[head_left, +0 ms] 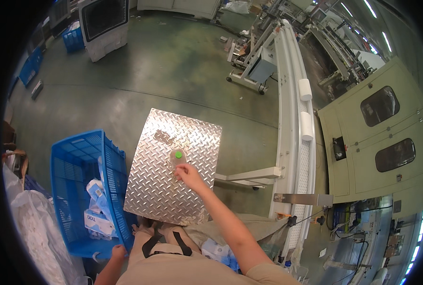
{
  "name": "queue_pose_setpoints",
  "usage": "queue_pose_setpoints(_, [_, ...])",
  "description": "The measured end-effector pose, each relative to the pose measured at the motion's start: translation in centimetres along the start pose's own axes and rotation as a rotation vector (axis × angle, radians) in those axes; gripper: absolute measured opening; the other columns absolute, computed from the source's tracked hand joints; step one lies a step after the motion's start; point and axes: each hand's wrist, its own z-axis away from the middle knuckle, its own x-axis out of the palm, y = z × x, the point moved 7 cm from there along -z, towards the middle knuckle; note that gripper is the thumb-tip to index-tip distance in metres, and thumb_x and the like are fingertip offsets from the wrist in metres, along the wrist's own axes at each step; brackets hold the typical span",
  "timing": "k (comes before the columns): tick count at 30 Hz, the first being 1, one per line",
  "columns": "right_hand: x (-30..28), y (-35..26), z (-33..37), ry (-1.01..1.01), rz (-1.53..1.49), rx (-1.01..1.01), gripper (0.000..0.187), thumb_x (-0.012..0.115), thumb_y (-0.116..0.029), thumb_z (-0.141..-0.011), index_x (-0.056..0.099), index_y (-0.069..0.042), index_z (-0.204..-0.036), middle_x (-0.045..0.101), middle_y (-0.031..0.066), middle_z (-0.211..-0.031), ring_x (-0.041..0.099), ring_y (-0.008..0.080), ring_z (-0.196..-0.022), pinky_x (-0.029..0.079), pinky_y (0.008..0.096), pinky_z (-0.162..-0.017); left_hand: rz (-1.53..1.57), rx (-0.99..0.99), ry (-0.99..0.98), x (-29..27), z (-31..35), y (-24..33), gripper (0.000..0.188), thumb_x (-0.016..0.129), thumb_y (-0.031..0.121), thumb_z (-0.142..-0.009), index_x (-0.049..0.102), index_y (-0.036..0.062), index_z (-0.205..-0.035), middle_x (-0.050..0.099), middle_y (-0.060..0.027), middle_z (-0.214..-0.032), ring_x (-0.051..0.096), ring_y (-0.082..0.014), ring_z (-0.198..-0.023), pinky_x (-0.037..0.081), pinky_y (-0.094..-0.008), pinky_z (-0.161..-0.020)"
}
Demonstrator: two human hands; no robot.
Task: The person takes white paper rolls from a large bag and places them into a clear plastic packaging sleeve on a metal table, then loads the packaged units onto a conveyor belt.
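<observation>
My right hand (186,174) reaches over a silvery diamond-plate metal surface (197,137), its fingers drawn together in a pinch. Just beyond the fingertips is a round green piece (178,155), like a cap or button, on a greyish, partly see-through thing I cannot make out clearly. Anything between the fingers is too small to name. Low on the left, my left hand (119,251) is closed at the near right corner of a blue plastic crate (102,147). Whether it grips the rim is hidden. Blue-and-white soft packages (99,221) lie inside the crate.
A white conveyor (287,118) with two white rolls (305,90) runs along the right, beside a pale green machine cabinet (351,175). Clear plastic bags (38,228) sit left of the crate. More blue-and-white packages (216,249) lie near my right side.
</observation>
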Motion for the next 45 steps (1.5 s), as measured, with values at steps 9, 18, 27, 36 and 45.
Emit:
queue_pose_setpoints(9, [4.3,8.9,5.7,0.089,0.042,0.217,0.027,0.054,-0.018,-0.089,0.053,0.000,-0.109,0.063,0.0097,-0.089,0.060,0.0122,-0.066,0.048,0.0238,-0.059,-0.146,0.140,0.018,-2.7,-4.7,1.9,0.033,0.053,0.011,-0.079,0.052,0.0077,-0.112,0.055,-0.0090,-0.090,0.055,-0.0215,-0.070,0.048,-0.0446,-0.056])
queue_pose_setpoints(18, [12.2,9.2,8.1,0.039,0.100,0.258,0.025,0.053,-0.018,-0.089,0.054,-0.001,-0.108,0.064,0.0075,-0.089,0.060,0.0122,-0.068,0.048,0.0247,-0.061,-0.022,0.259,-0.094,-3.6,-5.9,8.4,0.036,0.050,0.012,-0.079,0.052,0.0044,-0.114,0.057,-0.0092,-0.088,0.057,-0.0223,-0.074,0.051,-0.0441,-0.059])
queue_pose_setpoints(27, [16.8,11.3,8.6,-0.020,0.294,0.179,0.025,0.056,-0.019,-0.088,0.056,0.000,-0.103,0.063,0.0074,-0.081,0.058,0.0124,-0.068,0.048,0.0266,-0.062,-0.103,0.122,-0.025,-8.7,-11.3,5.0,0.020,0.050,0.011,-0.081,0.059,0.0013,-0.097,0.058,-0.0148,-0.080,0.059,-0.0298,-0.070,0.049,-0.0483,-0.053])
queue_pose_setpoints(36, [15.9,12.4,10.7,0.050,0.304,0.230,0.026,0.055,-0.021,-0.087,0.057,0.000,-0.103,0.064,0.0073,-0.080,0.059,0.0134,-0.069,0.048,0.0275,-0.063,-0.110,0.130,-0.064,-6.5,-12.5,8.7,0.023,0.051,0.010,-0.081,0.055,0.0040,-0.103,0.057,-0.0151,-0.094,0.058,-0.0309,-0.081,0.048,-0.0505,-0.062])
queue_pose_setpoints(45, [16.5,12.9,11.1,0.048,0.527,0.168,0.029,0.055,-0.024,-0.087,0.058,-0.001,-0.105,0.065,0.0092,-0.083,0.061,0.0167,-0.073,0.049,0.0301,-0.066,-0.140,0.223,-0.072,-2.8,-11.0,12.6,0.029,0.053,0.010,-0.082,0.054,0.0058,-0.110,0.057,-0.0145,-0.095,0.059,-0.0297,-0.079,0.050,-0.0513,-0.064])
